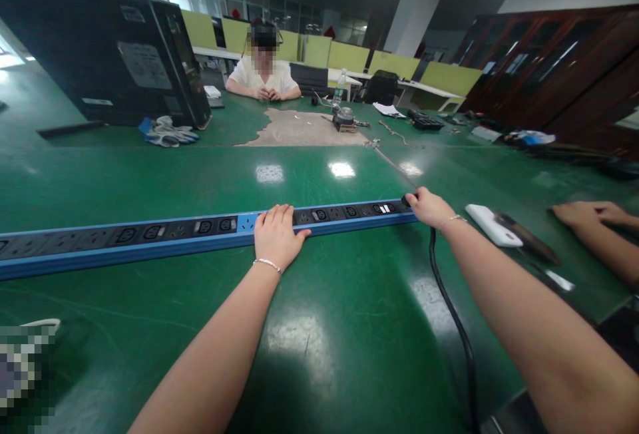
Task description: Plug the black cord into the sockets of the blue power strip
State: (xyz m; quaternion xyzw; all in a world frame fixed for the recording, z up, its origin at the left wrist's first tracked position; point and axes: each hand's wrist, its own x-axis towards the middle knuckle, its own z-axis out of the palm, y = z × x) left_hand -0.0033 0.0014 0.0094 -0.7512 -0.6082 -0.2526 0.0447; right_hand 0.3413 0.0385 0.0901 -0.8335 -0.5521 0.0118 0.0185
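A long blue power strip (219, 241) with a row of black sockets lies across the green table. My left hand (279, 235) rests flat over the strip near its middle, just right of a blue socket section, with the thumb apart from the fingers. At the strip's right end my right hand (428, 208) has its fingers closed round a black plug, mostly hidden by them. A thick black cable (452, 307) hangs down from beneath that hand toward the bottom edge.
Beyond the strip stand a large black case (124, 54), gloves (168, 133) and a clear bottle (340, 86). A person (262, 74) sits across the table. On the right lie a white object (493, 225), a dark object (528, 237) and another person's hands (579, 213).
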